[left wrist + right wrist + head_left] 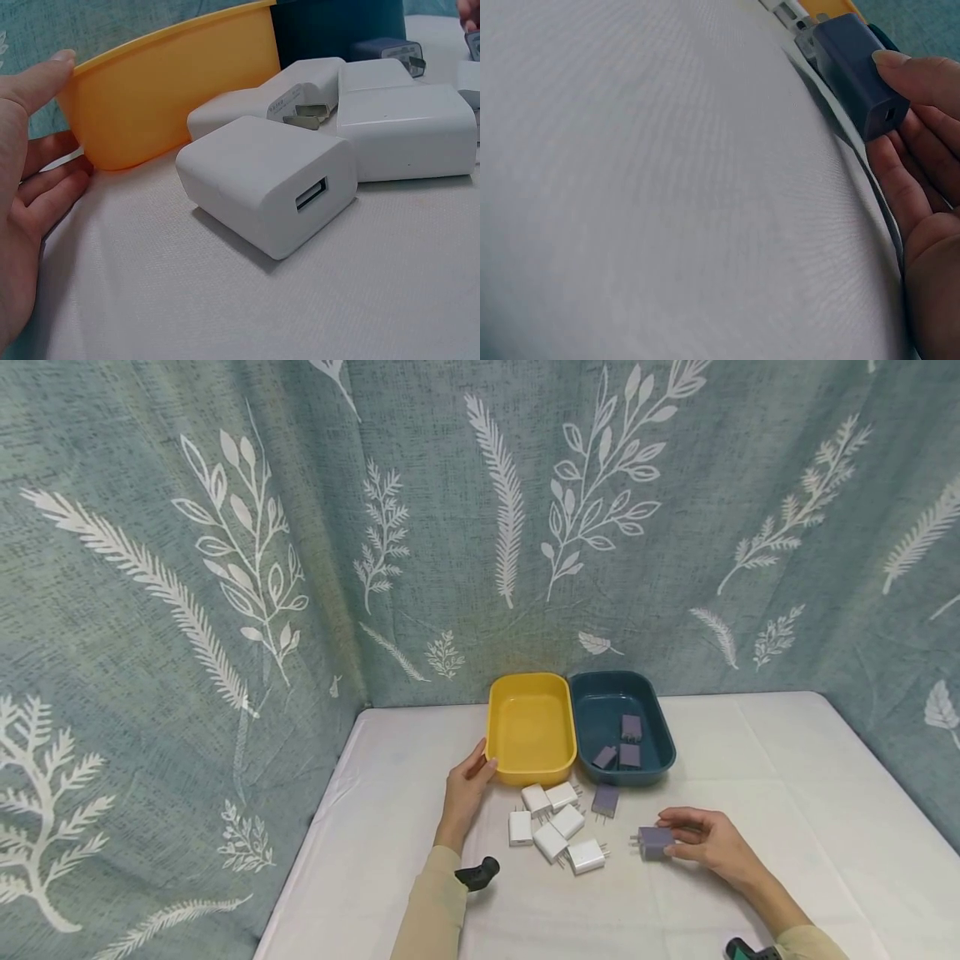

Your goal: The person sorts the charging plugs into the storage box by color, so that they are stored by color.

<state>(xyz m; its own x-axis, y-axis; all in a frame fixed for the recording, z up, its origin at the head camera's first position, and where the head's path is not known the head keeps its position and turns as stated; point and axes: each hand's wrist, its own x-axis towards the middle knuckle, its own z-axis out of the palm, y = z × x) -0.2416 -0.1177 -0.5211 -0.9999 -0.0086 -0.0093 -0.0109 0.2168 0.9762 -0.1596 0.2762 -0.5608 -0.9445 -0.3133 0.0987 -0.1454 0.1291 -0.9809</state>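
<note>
Yellow tray (531,727): front obstructed by white chargers (551,842), front-left corner occupied by left hand (462,795)
Blue tray (596,717): front-left crowded by loose purple charger (605,801), right side left passable

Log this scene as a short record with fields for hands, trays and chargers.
Left hand: touching the yellow tray at its near left corner
Right hand: holding a purple charger
Tray layout: yellow left, blue tray right, side by side
Inside blue tray: three purple chargers
On white cloth: six white chargers, one loose purple charger
</note>
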